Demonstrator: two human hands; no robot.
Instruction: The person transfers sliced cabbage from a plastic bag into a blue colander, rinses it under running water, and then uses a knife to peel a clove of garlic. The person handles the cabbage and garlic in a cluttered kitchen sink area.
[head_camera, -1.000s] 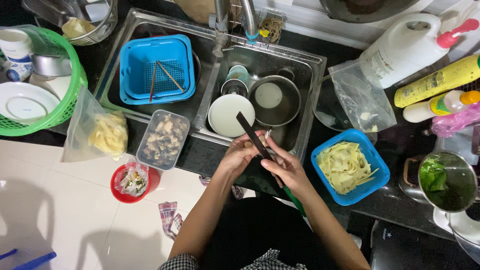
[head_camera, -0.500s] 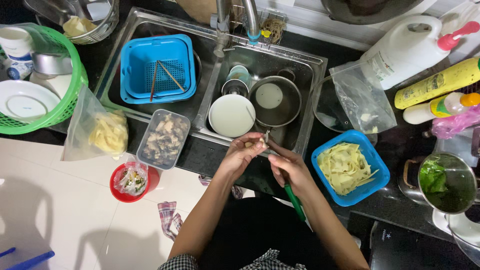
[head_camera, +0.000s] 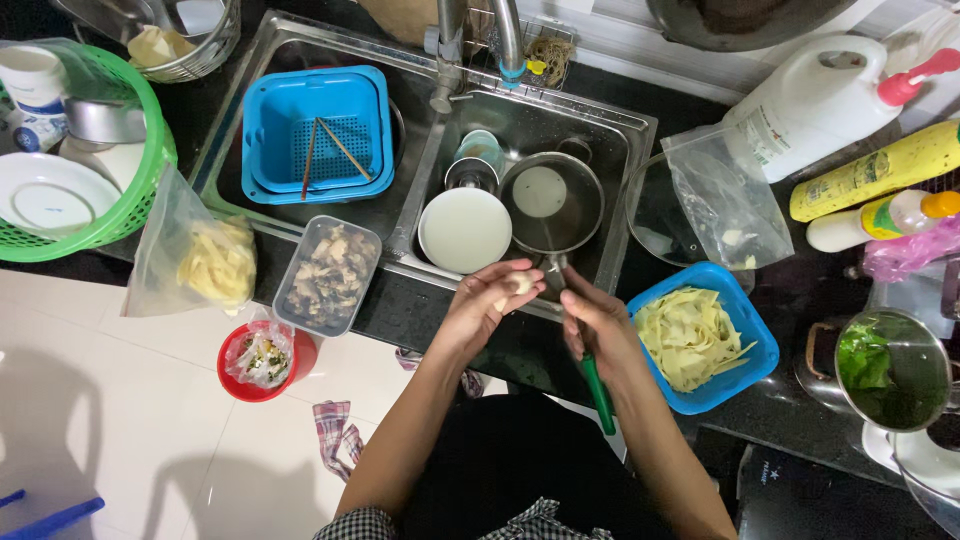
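Left hand (head_camera: 487, 303) cupped around a small pale round lump (head_camera: 518, 283), right hand (head_camera: 594, 325) clamped on a green-handled knife (head_camera: 598, 394).

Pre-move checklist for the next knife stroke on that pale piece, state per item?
1. Left hand has the small pale piece in its fingertips: ok.
2. Right hand closed on the green-handled knife: ok.
3. Blade clear of left fingertips: cannot tell, blade barely visible.
4. Hands over the sink front edge: ok.
5. Blue basket of pale strips beside the right hand: ok.
6. Room in the basin below: not ok, white plate and steel pot sit there.
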